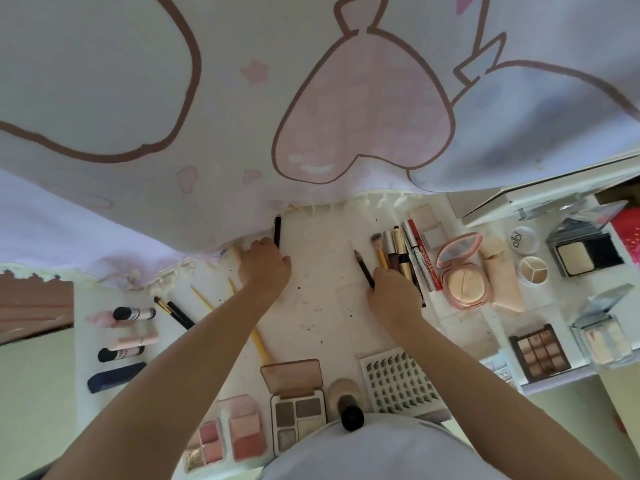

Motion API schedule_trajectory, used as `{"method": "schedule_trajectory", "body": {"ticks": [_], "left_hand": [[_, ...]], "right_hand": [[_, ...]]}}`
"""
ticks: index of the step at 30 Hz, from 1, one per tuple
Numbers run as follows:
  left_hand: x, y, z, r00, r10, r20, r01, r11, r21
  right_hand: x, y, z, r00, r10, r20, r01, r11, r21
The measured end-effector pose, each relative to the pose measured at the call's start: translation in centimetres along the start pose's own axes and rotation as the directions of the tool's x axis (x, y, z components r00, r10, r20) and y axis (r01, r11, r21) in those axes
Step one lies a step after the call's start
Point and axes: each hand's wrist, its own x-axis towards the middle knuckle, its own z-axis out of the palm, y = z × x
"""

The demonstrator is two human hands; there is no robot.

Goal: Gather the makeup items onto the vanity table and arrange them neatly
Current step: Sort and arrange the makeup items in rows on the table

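Observation:
On the white vanity table [318, 299] my left hand [265, 266] grips a black pencil [277, 230] that points away toward the curtain's edge. My right hand [393, 294] pinches a dark brown pencil [363, 268] lying slantwise. Just right of it lies a row of brushes and pens [403, 251]. A round pink compact [462, 271] stands open beside them. Open eyeshadow palettes [298, 414] and blush palettes [242, 434] sit near my body, with a lash tray [398, 386] to their right.
A pink-and-white cartoon curtain [311, 98] hangs over the table's far edge. Tubes and a dark case [117, 375] lie at the left, yellow-handled brushes [256, 337] under my left arm. Powder compacts, a brown palette [540, 351] and small jars fill the right side.

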Motion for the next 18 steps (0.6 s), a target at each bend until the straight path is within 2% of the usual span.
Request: {"method": "schedule_trajectory", "body": {"ticks": [4, 7, 11, 14, 18], "left_hand": [[0.3, 0.2, -0.1, 0.997, 0.008, 0.074, -0.014, 0.997, 0.081], [0.4, 0.5, -0.3, 0.992, 0.011, 0.125, -0.015, 0.999, 0.031], [-0.4, 1.2, -0.5, 0.983, 0.080, 0.167, -0.050, 0.983, -0.174], [-1.2, 1.4, -0.7, 0.982, 0.090, 0.165, -0.017, 0.917, -0.399], [-2.7, 1.4, -1.0, 0.981, 0.107, 0.162, 0.005, 0.822, -0.570]], "right_hand": [[-0.1, 0.3, 0.2, 0.999, -0.009, -0.031, 0.008, 0.999, -0.048], [-0.1, 0.6, 0.3, 0.999, -0.011, -0.053, 0.009, 0.999, -0.048], [-0.6, 1.1, 0.8, 0.999, -0.015, -0.038, 0.013, 0.998, -0.055], [-0.7, 1.2, 0.9, 0.999, -0.003, -0.043, 0.001, 0.998, -0.057], [-0.3, 0.7, 0.5, 0.999, 0.052, -0.010, -0.052, 0.998, -0.030]]}}
